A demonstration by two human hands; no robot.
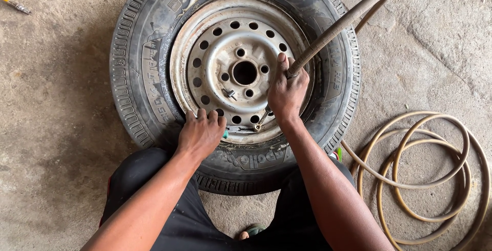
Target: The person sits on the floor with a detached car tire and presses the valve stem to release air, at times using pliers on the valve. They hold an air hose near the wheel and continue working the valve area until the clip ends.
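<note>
Your right hand (287, 93) grips hose (341, 25) at valve (258, 126); left hand (201, 134) flat on rim (205, 35), holding nothing. Loose chuck could leak or pop off.

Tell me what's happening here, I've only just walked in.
A person crouches over a tyre lying flat on the concrete floor. Their right hand grips a ribbed hose over the steel rim; the left hand rests at the rim's near edge. More hose lies coiled beside it.
</note>
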